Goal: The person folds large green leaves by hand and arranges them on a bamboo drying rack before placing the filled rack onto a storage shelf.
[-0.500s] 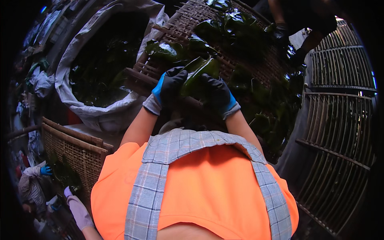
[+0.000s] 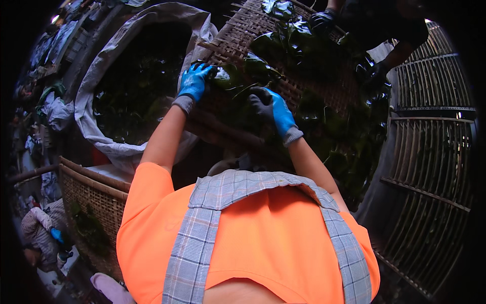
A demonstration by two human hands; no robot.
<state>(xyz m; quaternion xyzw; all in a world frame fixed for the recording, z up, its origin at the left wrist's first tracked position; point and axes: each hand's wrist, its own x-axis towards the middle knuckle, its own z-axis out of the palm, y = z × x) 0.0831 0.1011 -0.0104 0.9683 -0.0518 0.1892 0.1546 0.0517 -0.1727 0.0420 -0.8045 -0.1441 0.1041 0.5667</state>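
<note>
My left hand (image 2: 195, 82), in a blue glove with dark fingertips, reaches to the left edge of a woven bamboo tray (image 2: 243, 25). Its fingers are apart and bent down beside glossy dark green leaves (image 2: 225, 76), and the leaves partly hide the tips. Over the near part of the tray is my right hand (image 2: 273, 109), gloved the same way. Its fingers are loosely curved and parted, with no leaf visible in them. More leaves (image 2: 288, 45) lie in a layer across the tray. Deep shadow hides much of the surface below my hands.
On the left stands a large white sack (image 2: 83, 109) full of dark leaves. A co-worker's gloved hand (image 2: 324, 19) is at the tray's far side. Slatted bamboo racks (image 2: 430, 147) line the right. Another woven panel (image 2: 93, 202) and a co-worker (image 2: 45, 228) are at lower left.
My hands have moved apart, and the leaves they held together are no longer between them. My left hand has moved left and away from me. The co-worker's gloved hand has shifted over the tray.
</note>
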